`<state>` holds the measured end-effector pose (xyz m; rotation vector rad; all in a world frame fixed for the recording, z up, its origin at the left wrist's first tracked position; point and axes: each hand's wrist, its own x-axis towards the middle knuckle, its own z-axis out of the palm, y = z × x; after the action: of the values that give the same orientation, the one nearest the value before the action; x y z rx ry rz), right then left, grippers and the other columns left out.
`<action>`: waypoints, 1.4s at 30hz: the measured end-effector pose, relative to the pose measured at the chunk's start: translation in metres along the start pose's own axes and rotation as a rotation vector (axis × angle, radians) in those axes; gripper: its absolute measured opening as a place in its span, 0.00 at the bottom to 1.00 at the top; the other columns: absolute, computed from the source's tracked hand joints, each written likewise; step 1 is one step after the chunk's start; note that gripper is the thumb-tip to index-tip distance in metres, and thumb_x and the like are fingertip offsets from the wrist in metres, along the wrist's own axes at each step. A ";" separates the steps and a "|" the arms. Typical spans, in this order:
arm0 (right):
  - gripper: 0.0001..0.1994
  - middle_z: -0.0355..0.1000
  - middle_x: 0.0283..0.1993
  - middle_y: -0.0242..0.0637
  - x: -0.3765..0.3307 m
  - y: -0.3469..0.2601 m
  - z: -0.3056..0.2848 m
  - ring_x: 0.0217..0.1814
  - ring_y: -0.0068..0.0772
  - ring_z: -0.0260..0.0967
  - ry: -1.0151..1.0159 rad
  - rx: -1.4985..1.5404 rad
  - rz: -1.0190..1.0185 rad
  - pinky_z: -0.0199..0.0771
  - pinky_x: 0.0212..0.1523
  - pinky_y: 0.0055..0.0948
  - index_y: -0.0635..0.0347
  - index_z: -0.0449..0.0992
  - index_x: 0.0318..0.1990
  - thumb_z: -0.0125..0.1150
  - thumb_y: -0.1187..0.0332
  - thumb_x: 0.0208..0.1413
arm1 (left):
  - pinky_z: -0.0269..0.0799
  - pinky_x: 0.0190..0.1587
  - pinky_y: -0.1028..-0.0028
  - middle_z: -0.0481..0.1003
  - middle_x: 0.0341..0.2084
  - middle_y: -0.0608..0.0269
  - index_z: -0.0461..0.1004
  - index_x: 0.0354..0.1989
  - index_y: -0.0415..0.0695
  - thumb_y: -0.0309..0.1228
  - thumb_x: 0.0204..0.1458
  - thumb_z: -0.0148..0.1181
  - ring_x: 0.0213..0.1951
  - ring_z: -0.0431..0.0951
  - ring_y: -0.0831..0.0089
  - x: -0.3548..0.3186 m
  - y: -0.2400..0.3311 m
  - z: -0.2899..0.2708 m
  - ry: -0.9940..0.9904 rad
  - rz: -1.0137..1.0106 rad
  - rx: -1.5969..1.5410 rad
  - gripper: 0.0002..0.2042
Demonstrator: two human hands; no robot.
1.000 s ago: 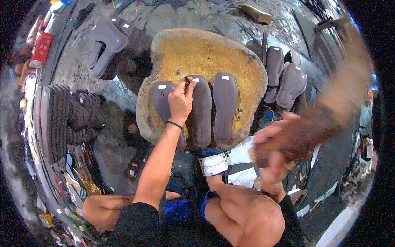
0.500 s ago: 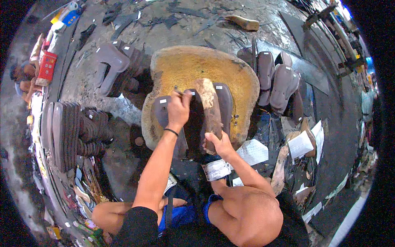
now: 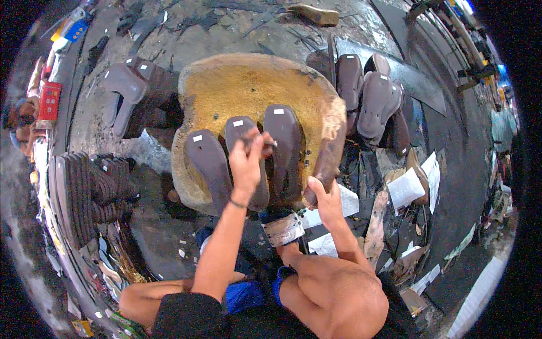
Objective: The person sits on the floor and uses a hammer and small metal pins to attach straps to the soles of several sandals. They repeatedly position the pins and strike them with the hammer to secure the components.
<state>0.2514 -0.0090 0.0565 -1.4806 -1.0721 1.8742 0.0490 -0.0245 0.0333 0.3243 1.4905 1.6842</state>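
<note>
Three dark brown shoe soles lie side by side on a yellowish wooden block: a left sole [image 3: 206,164], a middle sole [image 3: 240,127] and a right sole [image 3: 283,150]. Each has a white sticker near its far end; a small dark hole shows in the left one. My left hand [image 3: 247,169] is closed around a short punch-like tool [image 3: 271,144], smeared by motion, over the middle sole and pointing toward the right one. At the block's right edge, my right hand [image 3: 324,198] grips the near end of a rough wooden club [image 3: 332,135], raised beside the soles.
The wooden block [image 3: 254,68] stands on a littered floor. Stacked soles [image 3: 76,192] stand at left, with more soles [image 3: 127,85] behind them. Another pile of soles [image 3: 374,104] lies at right, near paper sheets [image 3: 405,188]. A wooden shoe last [image 3: 316,15] lies at the far side.
The club has swung right, off the soles to the block's right edge. My left hand has shifted the tool toward the right sole. The whole view has shifted slightly.
</note>
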 end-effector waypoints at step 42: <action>0.21 0.72 0.47 0.37 -0.034 0.024 -0.003 0.46 0.29 0.72 -0.159 0.363 0.221 0.75 0.48 0.34 0.64 0.67 0.55 0.62 0.62 0.60 | 0.75 0.46 0.77 0.81 0.37 0.57 0.78 0.39 0.33 0.34 0.62 0.58 0.38 0.78 0.79 -0.076 0.019 0.002 -0.204 -0.032 0.546 0.13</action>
<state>0.2654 -0.0483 0.0553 -1.2955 -0.6051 2.2303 0.0891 -0.0767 0.0760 0.7343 1.7648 1.1533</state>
